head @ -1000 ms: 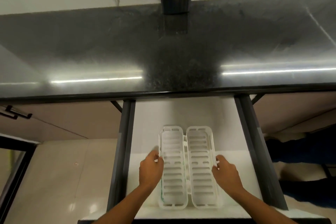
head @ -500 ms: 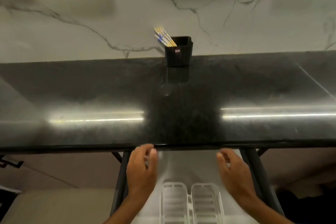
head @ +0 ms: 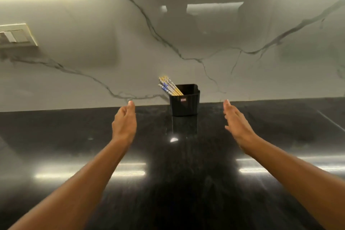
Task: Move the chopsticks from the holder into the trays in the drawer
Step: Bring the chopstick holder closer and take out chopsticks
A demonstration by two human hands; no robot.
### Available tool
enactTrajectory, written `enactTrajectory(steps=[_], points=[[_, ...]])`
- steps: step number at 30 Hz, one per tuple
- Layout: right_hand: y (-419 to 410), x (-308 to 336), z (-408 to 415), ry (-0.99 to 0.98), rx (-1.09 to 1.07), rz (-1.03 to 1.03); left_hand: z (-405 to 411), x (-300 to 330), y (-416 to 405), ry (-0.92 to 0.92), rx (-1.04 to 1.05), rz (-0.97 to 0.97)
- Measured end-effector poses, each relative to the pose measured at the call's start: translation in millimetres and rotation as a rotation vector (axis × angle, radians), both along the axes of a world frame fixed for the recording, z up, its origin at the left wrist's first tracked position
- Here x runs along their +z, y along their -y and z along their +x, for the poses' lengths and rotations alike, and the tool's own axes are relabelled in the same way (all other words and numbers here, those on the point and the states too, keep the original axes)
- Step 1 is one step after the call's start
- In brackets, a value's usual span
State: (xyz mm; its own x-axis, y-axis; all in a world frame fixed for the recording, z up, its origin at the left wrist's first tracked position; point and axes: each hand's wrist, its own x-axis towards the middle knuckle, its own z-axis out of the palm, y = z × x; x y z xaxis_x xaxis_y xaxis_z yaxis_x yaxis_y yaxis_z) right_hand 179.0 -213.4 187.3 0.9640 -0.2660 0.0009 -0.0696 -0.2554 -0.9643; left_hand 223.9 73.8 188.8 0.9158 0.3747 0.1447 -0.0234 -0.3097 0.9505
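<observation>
Yellow-blue chopsticks [head: 170, 86] lean left in black holder [head: 185, 103].

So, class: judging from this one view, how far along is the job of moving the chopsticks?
Done: nothing shown; all visible chopsticks stand in the black holder. In hand: left hand and right hand reach, open and empty, either side of it. Left: grasping and carrying them to the trays, which are out of view.

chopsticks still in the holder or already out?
In. The chopsticks stick out of the black holder, leaning left; left hand and right hand are open, touching neither.
</observation>
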Motion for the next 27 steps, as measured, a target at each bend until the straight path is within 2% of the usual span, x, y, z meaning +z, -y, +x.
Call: enactTrajectory(steps=[8, 14, 21, 27], points=[[15.2, -33.5, 118.5, 0.027, 0.049, 0.146, 103.6, -35.0, 39.2, -0.092, -0.087, -0.14], [10.7, -55.3, 182.4, 0.034, 0.143, 0.165, 151.9, -80.0, 75.2, -0.194, -0.246, -0.245], [3.2, -61.8, 222.5, 0.018, 0.216, 0.145, 195.0, -77.2, 100.2, -0.183, -0.416, -0.283], [2.3, -68.0, 216.6, -0.046, 0.29, 0.249, 178.4, -64.6, 111.0, -0.155, -0.575, -0.351]])
